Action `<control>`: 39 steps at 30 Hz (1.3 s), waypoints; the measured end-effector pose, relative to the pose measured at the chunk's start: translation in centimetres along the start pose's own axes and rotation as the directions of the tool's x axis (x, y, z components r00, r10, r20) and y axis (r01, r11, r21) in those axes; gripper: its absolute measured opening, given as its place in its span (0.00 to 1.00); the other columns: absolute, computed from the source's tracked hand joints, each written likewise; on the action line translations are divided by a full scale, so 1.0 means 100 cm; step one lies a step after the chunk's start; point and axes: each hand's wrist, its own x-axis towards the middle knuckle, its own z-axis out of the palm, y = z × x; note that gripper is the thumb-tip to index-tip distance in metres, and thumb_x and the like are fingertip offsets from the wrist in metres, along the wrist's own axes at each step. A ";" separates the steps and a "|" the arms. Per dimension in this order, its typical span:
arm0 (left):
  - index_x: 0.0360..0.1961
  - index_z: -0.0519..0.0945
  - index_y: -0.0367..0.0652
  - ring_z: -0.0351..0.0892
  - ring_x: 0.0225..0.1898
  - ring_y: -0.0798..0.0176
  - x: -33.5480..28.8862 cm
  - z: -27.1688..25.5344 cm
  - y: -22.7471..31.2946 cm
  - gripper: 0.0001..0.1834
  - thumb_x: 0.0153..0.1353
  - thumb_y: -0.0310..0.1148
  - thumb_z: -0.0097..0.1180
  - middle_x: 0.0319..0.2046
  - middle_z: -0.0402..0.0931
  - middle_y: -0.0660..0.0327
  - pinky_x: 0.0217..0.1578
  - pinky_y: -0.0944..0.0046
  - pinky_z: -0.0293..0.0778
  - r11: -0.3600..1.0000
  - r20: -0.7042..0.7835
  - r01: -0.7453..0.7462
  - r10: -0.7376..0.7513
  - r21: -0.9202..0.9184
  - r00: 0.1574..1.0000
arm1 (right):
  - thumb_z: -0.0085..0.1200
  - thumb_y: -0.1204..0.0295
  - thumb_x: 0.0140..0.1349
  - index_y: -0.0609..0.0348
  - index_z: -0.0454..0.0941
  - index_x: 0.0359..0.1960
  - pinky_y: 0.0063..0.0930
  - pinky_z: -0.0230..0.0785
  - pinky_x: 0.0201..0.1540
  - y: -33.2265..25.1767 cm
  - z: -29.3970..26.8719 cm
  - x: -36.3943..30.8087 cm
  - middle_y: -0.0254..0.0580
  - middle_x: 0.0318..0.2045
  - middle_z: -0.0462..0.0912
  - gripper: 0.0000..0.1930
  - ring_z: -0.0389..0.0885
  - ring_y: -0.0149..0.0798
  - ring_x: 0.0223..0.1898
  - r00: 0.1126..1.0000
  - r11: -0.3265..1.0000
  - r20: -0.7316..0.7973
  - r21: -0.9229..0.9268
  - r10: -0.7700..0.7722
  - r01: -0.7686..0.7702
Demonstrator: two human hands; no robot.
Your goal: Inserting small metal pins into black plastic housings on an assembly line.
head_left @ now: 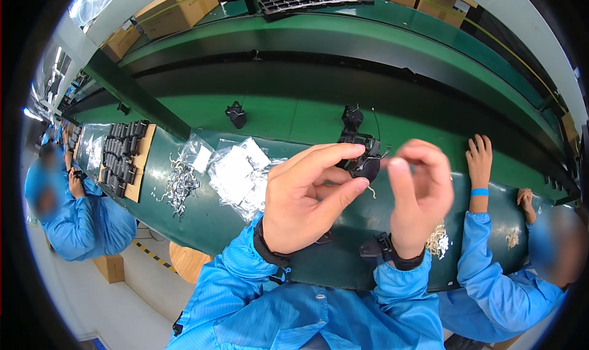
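Observation:
My left hand point(307, 200) pinches a small black plastic part point(368, 166) between thumb and fingers, above the table's far edge. Thin wires stick out of this part, and a short cream strand point(372, 192) hangs below it. Close on its right is my right hand point(423, 193), its fingers curled in and partly blurred. Thumb and forefinger come close together there; whatever may lie between them cannot be made out. Just beyond the held part, another black part point(351, 117) rests on the green belt. Dark bands circle both my wrists.
One more black part point(235, 114) lies farther left on the belt point(294, 117). White plastic bags point(239, 175), a pile of small wired pieces point(182, 181) and a cardboard tray of black parts point(144, 160) cover the left table. Co-workers sit left point(80, 221) and right point(497, 276).

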 end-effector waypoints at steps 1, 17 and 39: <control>0.58 0.77 0.28 0.88 0.44 0.59 0.000 -0.001 0.000 0.23 0.62 0.11 0.62 0.48 0.83 0.48 0.43 0.65 0.86 1.000 -0.001 0.003 -0.003 0.001 1.000 | 0.64 0.79 0.64 0.65 0.79 0.45 0.31 0.84 0.39 0.000 -0.005 0.001 0.40 0.34 0.82 0.10 0.80 0.32 0.36 1.000 1.000 0.000 0.001 0.003 -0.003; 0.59 0.76 0.29 0.89 0.42 0.58 -0.001 -0.013 0.011 0.24 0.61 0.10 0.62 0.45 0.84 0.47 0.42 0.63 0.89 0.991 -0.091 0.082 -0.092 -0.104 0.992 | 0.70 0.78 0.49 0.60 0.79 0.28 0.49 0.85 0.54 -0.018 0.003 -0.004 0.39 0.28 0.79 0.09 0.81 0.40 0.29 0.643 0.638 0.636 -0.292 -0.428 0.713; 0.56 0.79 0.29 0.88 0.45 0.60 0.002 -0.014 0.001 0.21 0.61 0.11 0.63 0.44 0.86 0.46 0.44 0.64 0.87 0.989 -0.047 0.102 -0.107 -0.105 0.993 | 0.72 0.75 0.46 0.61 0.79 0.29 0.48 0.83 0.55 -0.019 -0.002 -0.011 0.38 0.28 0.79 0.12 0.80 0.41 0.30 0.619 0.618 0.755 -0.384 -0.217 0.686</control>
